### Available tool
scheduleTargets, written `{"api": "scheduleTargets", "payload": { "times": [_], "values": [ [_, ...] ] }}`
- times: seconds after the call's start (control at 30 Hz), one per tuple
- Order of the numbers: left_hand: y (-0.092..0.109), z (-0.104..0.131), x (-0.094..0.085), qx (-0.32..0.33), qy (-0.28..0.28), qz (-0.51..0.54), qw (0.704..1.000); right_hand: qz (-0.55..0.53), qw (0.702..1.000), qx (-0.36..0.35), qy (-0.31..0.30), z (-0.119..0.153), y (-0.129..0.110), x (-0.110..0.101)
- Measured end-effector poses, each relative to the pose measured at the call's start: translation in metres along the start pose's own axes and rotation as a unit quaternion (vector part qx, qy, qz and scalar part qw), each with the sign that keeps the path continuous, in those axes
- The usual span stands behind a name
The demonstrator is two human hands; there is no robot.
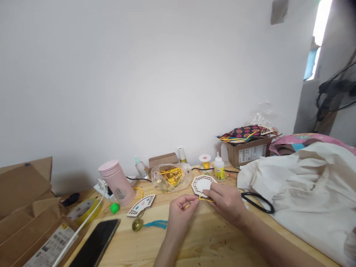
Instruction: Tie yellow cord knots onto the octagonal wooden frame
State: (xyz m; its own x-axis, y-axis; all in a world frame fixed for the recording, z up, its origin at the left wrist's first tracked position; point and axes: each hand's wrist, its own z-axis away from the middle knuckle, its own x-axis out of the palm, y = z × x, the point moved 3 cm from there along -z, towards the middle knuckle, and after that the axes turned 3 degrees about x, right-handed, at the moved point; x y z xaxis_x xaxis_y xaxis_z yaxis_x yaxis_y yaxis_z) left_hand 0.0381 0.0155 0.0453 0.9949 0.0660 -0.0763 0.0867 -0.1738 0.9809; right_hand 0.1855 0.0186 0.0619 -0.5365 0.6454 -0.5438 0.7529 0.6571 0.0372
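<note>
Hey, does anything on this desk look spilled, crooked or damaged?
Nothing clearly spilled or damaged. The yellow cords lie tangled in the clear plastic bag near the wall, which looks messy. The pink tumbler seems to lean, though that may be lens distortion. The octagonal panel at the right hand shows no obvious break.
</note>
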Motion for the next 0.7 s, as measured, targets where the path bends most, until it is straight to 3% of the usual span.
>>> {"api": "scheduleTargets", "payload": {
  "times": [0.17, 0.4, 0.53, 0.7],
  "values": [
    [-0.001, 0.004, 0.001, 0.057, -0.012, -0.062, 0.996, 0.002, 0.999, -0.01, 0.041, -0.002, -0.001, -0.005],
    [0.003, 0.007, -0.002, 0.143, 0.029, -0.148, 0.978, -0.023, 0.999, -0.003, 0.049, 0.0, -0.001, -0.004],
    [0.01, 0.008, 0.0, 0.144, 0.019, -0.16, 0.976, -0.05, 0.998, 0.024, 0.018, 0.001, 0.003, 0.002],
    [0.009, 0.005, 0.001, 0.111, 0.002, -0.134, 0.985, -0.064, 0.994, 0.063, -0.069, 0.002, 0.005, 0.01]
  ]
}}
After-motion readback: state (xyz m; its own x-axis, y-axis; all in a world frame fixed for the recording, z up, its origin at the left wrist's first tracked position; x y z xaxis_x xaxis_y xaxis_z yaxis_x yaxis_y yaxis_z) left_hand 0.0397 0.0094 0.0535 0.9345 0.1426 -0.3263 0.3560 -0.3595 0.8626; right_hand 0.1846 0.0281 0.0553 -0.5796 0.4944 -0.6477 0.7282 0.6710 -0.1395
